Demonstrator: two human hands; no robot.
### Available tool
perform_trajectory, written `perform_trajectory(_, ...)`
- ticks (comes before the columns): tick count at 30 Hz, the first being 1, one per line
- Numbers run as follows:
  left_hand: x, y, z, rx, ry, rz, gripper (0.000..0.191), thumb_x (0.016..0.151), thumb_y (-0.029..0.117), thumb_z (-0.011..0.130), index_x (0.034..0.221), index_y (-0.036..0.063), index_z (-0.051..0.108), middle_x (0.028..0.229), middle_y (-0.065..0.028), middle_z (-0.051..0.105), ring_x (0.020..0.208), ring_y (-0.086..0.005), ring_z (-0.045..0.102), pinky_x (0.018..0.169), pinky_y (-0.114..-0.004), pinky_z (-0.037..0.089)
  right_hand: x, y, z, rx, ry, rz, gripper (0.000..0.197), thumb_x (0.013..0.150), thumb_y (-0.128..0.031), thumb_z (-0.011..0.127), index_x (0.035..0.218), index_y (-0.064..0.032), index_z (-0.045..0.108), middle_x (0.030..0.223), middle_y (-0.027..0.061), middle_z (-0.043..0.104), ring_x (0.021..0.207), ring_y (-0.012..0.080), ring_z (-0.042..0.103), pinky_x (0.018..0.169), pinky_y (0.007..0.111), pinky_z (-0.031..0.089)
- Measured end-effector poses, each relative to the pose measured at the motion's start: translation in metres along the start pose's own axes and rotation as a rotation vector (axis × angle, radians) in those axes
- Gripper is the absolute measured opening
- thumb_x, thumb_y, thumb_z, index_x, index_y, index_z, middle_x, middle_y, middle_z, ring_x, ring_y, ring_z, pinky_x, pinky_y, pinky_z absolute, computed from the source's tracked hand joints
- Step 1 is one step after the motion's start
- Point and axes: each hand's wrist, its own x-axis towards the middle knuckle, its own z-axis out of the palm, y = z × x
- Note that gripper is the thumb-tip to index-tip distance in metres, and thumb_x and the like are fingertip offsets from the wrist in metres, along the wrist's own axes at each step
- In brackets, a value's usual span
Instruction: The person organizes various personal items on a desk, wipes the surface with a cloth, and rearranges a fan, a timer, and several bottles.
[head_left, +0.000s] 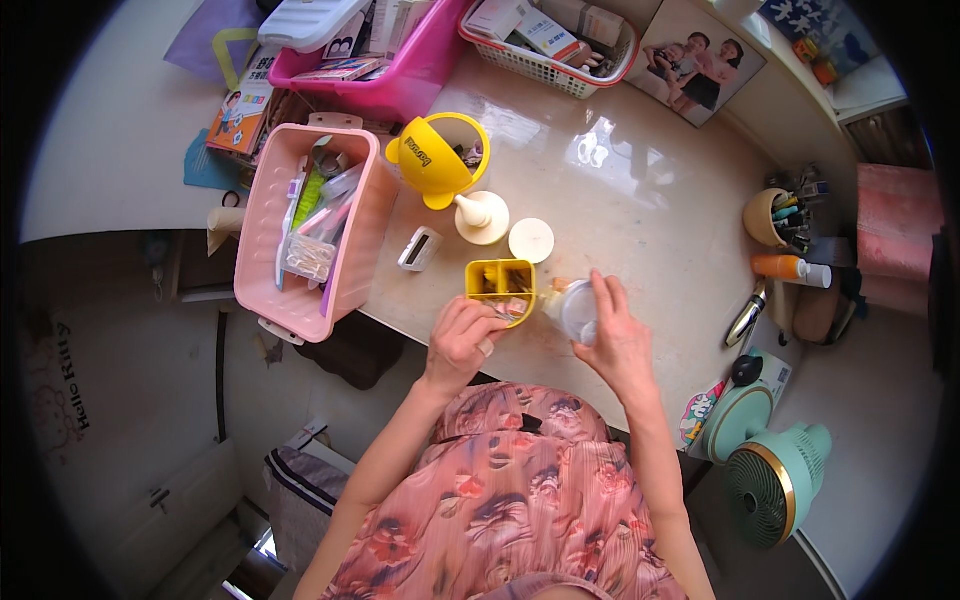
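My left hand (459, 346) is at the near left edge of a small yellow divided box (500, 297), its fingers curled over the rim. Small items lie in the box's compartments; those in the front one are partly covered by my fingers. My right hand (621, 339) holds a clear, round plastic container (579, 311) just right of the box. That container is tilted and slightly blurred, and its contents are hard to make out. Behind the box are a round white lid or jar (532, 240) and a cream pump-top bottle (482, 217).
Left stands a pink storage bin (255, 225) of small items. A yellow-rimmed tub (486, 150), white case (420, 249), magenta bin (420, 82) and white basket (517, 66) sit around the tabletop. Right are a pen cup (761, 217), orange bottle (776, 266) and green fan (772, 487).
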Motion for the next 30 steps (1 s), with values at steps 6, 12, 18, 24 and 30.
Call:
perform_trajectory(6,-0.028,-0.038,-0.043,0.137,0.065,-0.038,0.020,0.065,-0.001,0.075,0.082,0.0030,0.066,0.084,-0.0083,0.062,0.084,-0.0285,0.060,0.076,-0.038,0.050,0.016,-0.059,0.051,-0.049,-0.104,-0.249,0.105,0.060,-0.011,0.082,0.148,-0.0027,0.026,0.139,0.0248,0.040,0.098,0.0322,0.065,0.067,0.037,0.057)
perform_trajectory(12,-0.047,-0.060,-0.048,0.141,0.116,-0.066,0.019,0.065,-0.001,0.076,0.081,0.0035,0.066,0.084,-0.0079,0.062,0.085,-0.0284,0.060,0.077,-0.038,0.049,0.032,-0.081,0.083,-0.160,0.009,-0.303,0.098,0.065,-0.007,0.076,0.148,-0.0014,0.026,0.140,0.0253,0.041,0.097,0.0308,0.064,0.067,0.036,0.057)
perform_trajectory(18,-0.029,-0.038,-0.039,0.299,-0.020,-0.058,0.033,0.070,0.002,0.076,0.100,0.0067,0.064,0.100,-0.0077,0.060,0.098,-0.0292,0.057,0.096,-0.043,0.042,0.034,-0.059,0.093,-0.048,0.101,-0.301,0.091,0.066,-0.007,0.075,0.146,-0.0015,0.031,0.146,0.0235,0.037,0.102,0.0307,0.063,0.068,0.037,0.058)
perform_trajectory(24,-0.016,-0.002,-0.016,0.147,0.068,-0.014,0.035,0.074,-0.006,0.071,0.106,0.0029,0.063,0.108,-0.0122,0.061,0.102,-0.0337,0.056,0.091,-0.043,0.045,0.004,-0.038,0.056,0.268,0.113,-0.304,0.082,0.067,-0.008,0.078,0.140,-0.0077,0.039,0.144,0.0166,0.042,0.108,0.0333,0.061,0.074,0.041,0.058)
perform_trajectory(30,0.045,0.065,0.065,-0.086,-0.216,0.173,0.031,0.076,-0.005,0.070,0.105,0.0037,0.064,0.105,-0.0123,0.061,0.098,-0.0316,0.060,0.083,-0.039,0.049,-0.049,0.069,0.031,0.388,0.410,0.109,0.050,0.078,-0.016,0.073,0.124,-0.0096,0.054,0.130,0.0105,0.053,0.100,0.0334,0.064,0.082,0.041,0.055)
